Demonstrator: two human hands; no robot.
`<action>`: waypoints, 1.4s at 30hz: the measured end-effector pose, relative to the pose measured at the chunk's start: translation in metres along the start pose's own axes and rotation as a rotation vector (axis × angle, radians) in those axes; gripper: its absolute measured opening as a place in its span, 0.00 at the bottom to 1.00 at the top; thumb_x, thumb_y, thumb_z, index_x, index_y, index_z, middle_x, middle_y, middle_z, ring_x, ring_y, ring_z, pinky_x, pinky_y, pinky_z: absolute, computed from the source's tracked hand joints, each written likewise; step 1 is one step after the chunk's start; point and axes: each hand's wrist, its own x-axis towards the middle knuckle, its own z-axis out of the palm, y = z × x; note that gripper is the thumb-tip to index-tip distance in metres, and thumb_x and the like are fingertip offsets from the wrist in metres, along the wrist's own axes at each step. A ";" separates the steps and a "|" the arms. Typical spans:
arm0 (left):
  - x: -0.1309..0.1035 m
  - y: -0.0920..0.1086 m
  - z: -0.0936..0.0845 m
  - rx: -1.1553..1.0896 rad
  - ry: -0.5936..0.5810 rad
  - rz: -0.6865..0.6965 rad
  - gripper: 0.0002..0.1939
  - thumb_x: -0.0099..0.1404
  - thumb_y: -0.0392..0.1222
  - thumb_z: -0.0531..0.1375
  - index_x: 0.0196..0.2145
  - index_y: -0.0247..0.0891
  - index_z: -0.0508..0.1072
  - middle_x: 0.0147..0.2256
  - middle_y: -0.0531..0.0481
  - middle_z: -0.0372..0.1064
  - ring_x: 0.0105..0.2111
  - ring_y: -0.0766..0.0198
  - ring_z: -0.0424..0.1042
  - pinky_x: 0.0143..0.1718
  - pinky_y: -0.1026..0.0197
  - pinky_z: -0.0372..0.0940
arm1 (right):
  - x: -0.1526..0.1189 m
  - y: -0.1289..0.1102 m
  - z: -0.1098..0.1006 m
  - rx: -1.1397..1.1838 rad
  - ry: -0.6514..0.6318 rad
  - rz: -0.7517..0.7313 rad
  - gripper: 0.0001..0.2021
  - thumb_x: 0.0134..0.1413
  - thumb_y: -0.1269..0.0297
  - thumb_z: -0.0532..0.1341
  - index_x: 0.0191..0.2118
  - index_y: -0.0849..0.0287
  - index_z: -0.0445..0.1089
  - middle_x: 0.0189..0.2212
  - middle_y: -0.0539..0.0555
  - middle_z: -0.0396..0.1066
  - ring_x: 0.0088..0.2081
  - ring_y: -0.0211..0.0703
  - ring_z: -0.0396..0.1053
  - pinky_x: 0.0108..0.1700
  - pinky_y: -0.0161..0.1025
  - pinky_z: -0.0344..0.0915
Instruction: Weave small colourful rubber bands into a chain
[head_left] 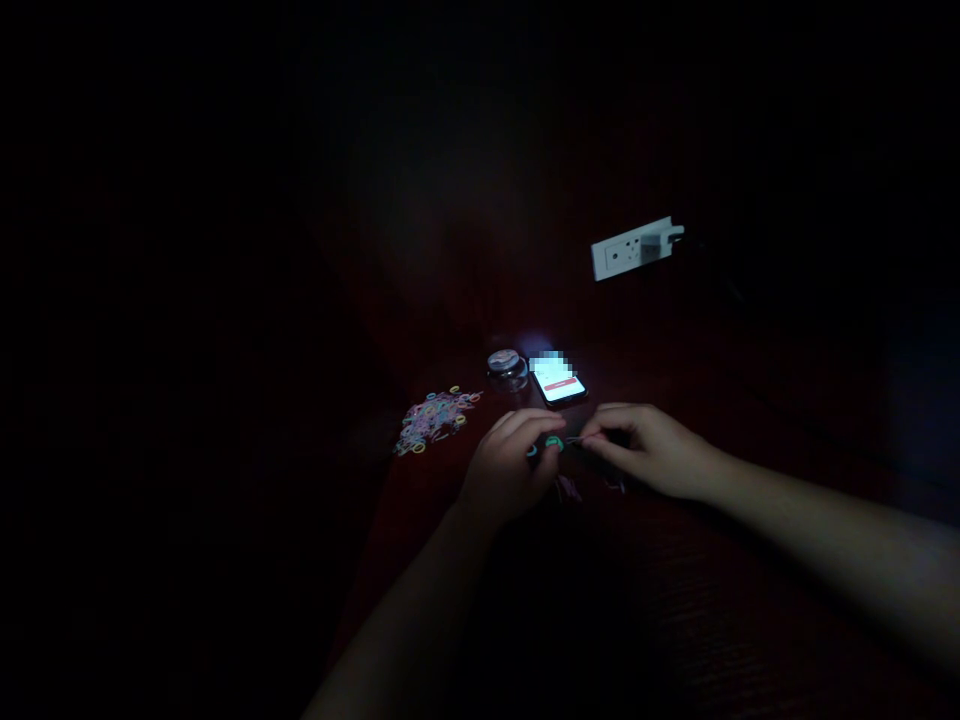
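Note:
My right hand [664, 448] pinches a thin pinkish elastic band [574, 440] between thumb and fingertips, its end stretching toward the left. Facing it, my left hand [510, 468] is curved over the table with thumb and fingers apart. Right at the left thumb tip is a green elastic band [554, 443]; whether the thumb touches it is unclear. A blue band [532, 451] shows partly behind the left fingers. Pink bands [568, 488] lie in a small bunch just below the hands, and a few pale bands [616, 486] lie under the right wrist.
A heap of multicoloured elastic bands [439, 420] spreads over the dark red table [420, 500] at left. Behind the hands stand a small lidded clear jar [508, 372] and a lit phone [561, 386]. Farther back is a white power strip [619, 256] with a plug. Surroundings are very dark.

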 end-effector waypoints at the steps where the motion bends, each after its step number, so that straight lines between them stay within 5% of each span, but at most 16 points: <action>1: 0.000 0.000 0.000 0.003 -0.001 -0.016 0.13 0.64 0.36 0.56 0.47 0.40 0.70 0.47 0.47 0.72 0.49 0.59 0.69 0.52 0.53 0.66 | 0.000 -0.001 0.000 0.013 -0.007 0.000 0.11 0.58 0.59 0.57 0.32 0.59 0.73 0.29 0.52 0.71 0.32 0.41 0.68 0.35 0.38 0.62; 12: 0.001 0.001 0.001 0.025 -0.046 -0.032 0.05 0.65 0.39 0.58 0.37 0.41 0.74 0.35 0.52 0.75 0.36 0.64 0.72 0.41 0.59 0.67 | -0.001 -0.003 0.001 0.078 -0.069 -0.069 0.12 0.60 0.59 0.56 0.33 0.59 0.73 0.29 0.51 0.71 0.33 0.40 0.68 0.37 0.38 0.62; 26: -0.001 0.005 -0.003 -0.058 -0.088 -0.002 0.13 0.61 0.48 0.63 0.41 0.40 0.72 0.37 0.50 0.74 0.35 0.64 0.72 0.38 0.59 0.68 | -0.002 -0.006 -0.001 0.089 -0.070 -0.052 0.12 0.59 0.59 0.57 0.31 0.59 0.73 0.29 0.52 0.71 0.32 0.40 0.68 0.36 0.38 0.62; 42: 0.000 0.002 0.000 0.021 -0.071 -0.044 0.06 0.65 0.41 0.58 0.36 0.40 0.75 0.30 0.52 0.74 0.31 0.65 0.71 0.37 0.60 0.66 | -0.002 -0.005 0.001 0.077 -0.101 -0.033 0.13 0.60 0.58 0.55 0.35 0.58 0.74 0.31 0.52 0.73 0.34 0.43 0.69 0.38 0.40 0.63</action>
